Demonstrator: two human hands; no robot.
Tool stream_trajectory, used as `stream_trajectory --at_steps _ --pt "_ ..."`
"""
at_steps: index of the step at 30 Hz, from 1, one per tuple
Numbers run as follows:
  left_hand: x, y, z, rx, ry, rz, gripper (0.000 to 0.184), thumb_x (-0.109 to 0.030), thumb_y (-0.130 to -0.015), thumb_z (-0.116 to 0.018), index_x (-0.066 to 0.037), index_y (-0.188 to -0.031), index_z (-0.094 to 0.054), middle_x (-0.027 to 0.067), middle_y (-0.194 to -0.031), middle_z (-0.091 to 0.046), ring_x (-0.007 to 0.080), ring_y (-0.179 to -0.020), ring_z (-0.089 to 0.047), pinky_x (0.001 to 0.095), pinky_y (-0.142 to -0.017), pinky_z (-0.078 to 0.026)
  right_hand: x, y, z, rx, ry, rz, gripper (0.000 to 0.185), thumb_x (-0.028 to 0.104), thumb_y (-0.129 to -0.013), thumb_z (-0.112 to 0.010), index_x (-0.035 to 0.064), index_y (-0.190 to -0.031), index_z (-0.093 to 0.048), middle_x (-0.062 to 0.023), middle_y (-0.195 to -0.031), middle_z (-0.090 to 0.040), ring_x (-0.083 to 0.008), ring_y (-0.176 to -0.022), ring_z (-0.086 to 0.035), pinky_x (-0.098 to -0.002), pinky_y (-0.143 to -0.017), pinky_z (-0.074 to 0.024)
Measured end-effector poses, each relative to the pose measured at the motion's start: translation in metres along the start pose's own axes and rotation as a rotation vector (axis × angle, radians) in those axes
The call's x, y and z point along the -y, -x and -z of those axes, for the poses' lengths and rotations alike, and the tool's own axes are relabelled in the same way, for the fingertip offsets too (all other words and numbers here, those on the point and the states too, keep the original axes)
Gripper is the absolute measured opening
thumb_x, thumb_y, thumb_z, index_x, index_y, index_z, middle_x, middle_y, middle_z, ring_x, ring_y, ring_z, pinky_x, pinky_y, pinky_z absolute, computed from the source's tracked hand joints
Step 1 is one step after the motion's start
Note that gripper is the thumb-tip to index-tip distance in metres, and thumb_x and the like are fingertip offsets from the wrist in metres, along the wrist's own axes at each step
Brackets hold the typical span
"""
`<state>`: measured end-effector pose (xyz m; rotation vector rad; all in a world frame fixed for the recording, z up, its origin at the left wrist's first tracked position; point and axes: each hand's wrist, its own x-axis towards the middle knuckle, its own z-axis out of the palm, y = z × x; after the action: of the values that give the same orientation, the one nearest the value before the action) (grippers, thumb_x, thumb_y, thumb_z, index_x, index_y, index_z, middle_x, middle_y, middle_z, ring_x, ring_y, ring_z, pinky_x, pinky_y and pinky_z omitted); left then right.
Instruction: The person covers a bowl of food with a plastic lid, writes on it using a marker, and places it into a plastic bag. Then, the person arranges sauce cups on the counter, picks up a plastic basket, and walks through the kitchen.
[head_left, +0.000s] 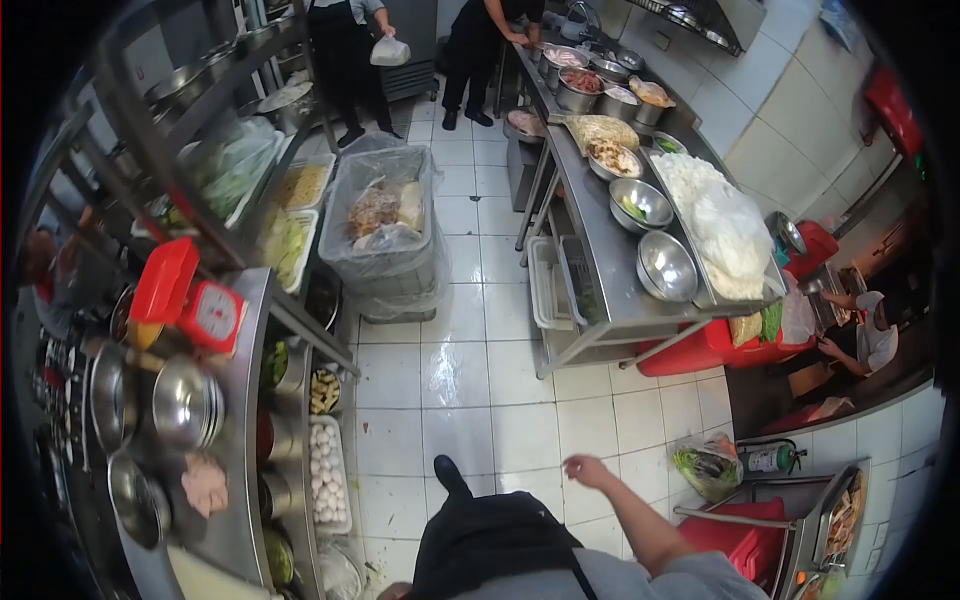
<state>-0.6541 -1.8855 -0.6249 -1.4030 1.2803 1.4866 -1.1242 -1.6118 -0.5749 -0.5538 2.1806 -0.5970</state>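
Note:
My right hand (590, 472) hangs over the white tiled floor, away from any object. Its fingers are loosely bent and slightly apart, with nothing visible in them. Of my left hand (396, 591), only a small part shows at the bottom edge, its fingers hidden. A steel counter (240, 400) stands to my left, with steel bowls (188, 402), a red scale (212, 315) and a pale lump (205, 484) on it. Beneath it sits a tray of eggs (328, 473). On the right, a steel table (600, 275) bears bowls (667, 266) and a tray of white shredded food (725, 225).
A plastic-lined bin (385, 260) stands ahead on the left. Two people are at the back, one holding a white bag (390, 51). Another person (870, 335) is beyond a right-hand opening. A fire extinguisher (775, 458) and a red container (740, 535) stand right.

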Motion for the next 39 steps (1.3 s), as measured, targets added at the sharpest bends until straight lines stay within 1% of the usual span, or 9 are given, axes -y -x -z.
stream_trajectory --at_steps 4,7,10,12,16,19,24,31,39 --pt "-0.187 -0.007 0.034 0.266 0.165 0.157 0.055 -0.049 -0.086 -0.044 -0.013 -0.128 -0.044 0.0057 -0.126 -0.048 0.0196 -0.112 -0.047 0.038 -0.093 -0.036 0.005 -0.034 -0.011 0.107 -0.3 -0.221 0.025 0.022 -0.083 -0.057 0.004 -0.101 -0.061 -0.008 -0.087 -0.066 -0.0147 -0.08 -0.064 -0.0287 -0.068 -0.0496" --pt "-0.293 -0.015 0.036 0.358 -0.088 -0.241 0.053 -0.049 -0.088 -0.042 -0.011 -0.125 -0.047 0.0045 -0.126 -0.048 0.0192 -0.112 -0.047 0.0415 -0.088 -0.039 0.01 -0.086 -0.012 0.177 -0.623 -0.418 0.03 0.029 -0.087 -0.054 0.004 -0.103 -0.058 -0.0072 -0.093 -0.064 -0.0149 -0.084 -0.064 -0.0297 -0.066 -0.0489" --pt "-0.361 -0.023 0.034 0.329 0.174 -0.185 0.045 -0.04 -0.093 -0.039 -0.009 -0.125 -0.046 0.0059 -0.119 -0.054 0.0161 -0.106 -0.052 0.0371 -0.082 -0.044 -0.003 -0.173 -0.016 0.173 -0.655 -0.42 0.023 0.024 -0.085 -0.057 0.0052 -0.098 -0.061 -0.0053 -0.088 -0.065 -0.0137 -0.081 -0.063 -0.0283 -0.065 -0.0488" --pt "-0.367 -0.056 0.038 0.177 0.234 -0.315 0.041 -0.034 -0.092 -0.043 -0.006 -0.122 -0.047 0.0079 -0.113 -0.056 0.0175 -0.1 -0.056 0.0335 -0.078 -0.046 -0.036 -0.253 -0.029 0.087 -0.192 -0.092 0.021 0.023 -0.083 -0.056 0.0055 -0.09 -0.064 -0.0068 -0.085 -0.066 -0.0174 -0.08 -0.064 -0.0297 -0.068 -0.049" --pt "-0.391 -0.072 0.063 -0.186 0.418 -0.309 0.021 -0.018 -0.086 -0.058 -0.004 -0.102 -0.059 0.0075 -0.088 -0.062 0.0162 -0.073 -0.058 0.0275 -0.065 -0.047 -0.038 -0.41 0.0 0.036 0.282 -0.082 0.035 0.032 -0.086 -0.04 0.0055 -0.086 -0.063 -0.0169 -0.091 -0.062 -0.0348 -0.084 -0.058 -0.0459 -0.079 -0.0436" --pt "-0.362 -0.112 0.098 -0.103 0.34 -0.266 0.034 -0.027 -0.092 -0.048 -0.005 -0.117 -0.05 0.0061 -0.097 -0.061 0.0153 -0.077 -0.059 0.0278 -0.067 -0.048 -0.072 -0.513 0.009 -0.312 0.255 -0.051 0.024 0.019 -0.081 -0.042 0.0023 -0.073 -0.057 -0.0195 -0.078 -0.059 -0.0327 -0.075 -0.058 -0.046 -0.066 -0.0455" --pt "-0.369 -0.172 0.125 -0.042 0.134 -0.064 0.036 -0.028 -0.091 -0.05 -0.005 -0.118 -0.049 0.009 -0.102 -0.059 0.0188 -0.085 -0.059 0.031 -0.071 -0.049 -0.103 -0.627 0.045 -0.653 0.062 -0.308 0.023 0.003 -0.073 -0.047 -0.0039 -0.094 -0.05 -0.0217 -0.098 -0.053 -0.0409 -0.097 -0.051 -0.045 -0.083 -0.0436" --pt "-0.437 -0.222 0.134 0.03 0.146 0.026 0.031 -0.024 -0.091 -0.049 -0.007 -0.117 -0.051 0.0058 -0.105 -0.059 0.0173 -0.09 -0.057 0.0282 -0.07 -0.048 -0.106 -0.659 0.085 -0.33 0.14 -0.652 0.038 0.021 -0.08 -0.052 0.0054 -0.114 -0.046 -0.0162 -0.113 -0.054 -0.0307 -0.109 -0.05 -0.0454 -0.085 -0.0408" --pt "-0.488 -0.236 0.121 0.036 0.143 0.019 0.029 -0.019 -0.091 -0.048 -0.005 -0.116 -0.05 0.0073 -0.103 -0.059 0.0177 -0.093 -0.058 0.0289 -0.08 -0.047 -0.173 -0.649 0.093 -0.279 -0.031 -0.54 0.039 0.029 -0.079 -0.053 0.0166 -0.116 -0.052 -0.0077 -0.104 -0.062 -0.0275 -0.097 -0.058 -0.0508 -0.09 -0.0361"
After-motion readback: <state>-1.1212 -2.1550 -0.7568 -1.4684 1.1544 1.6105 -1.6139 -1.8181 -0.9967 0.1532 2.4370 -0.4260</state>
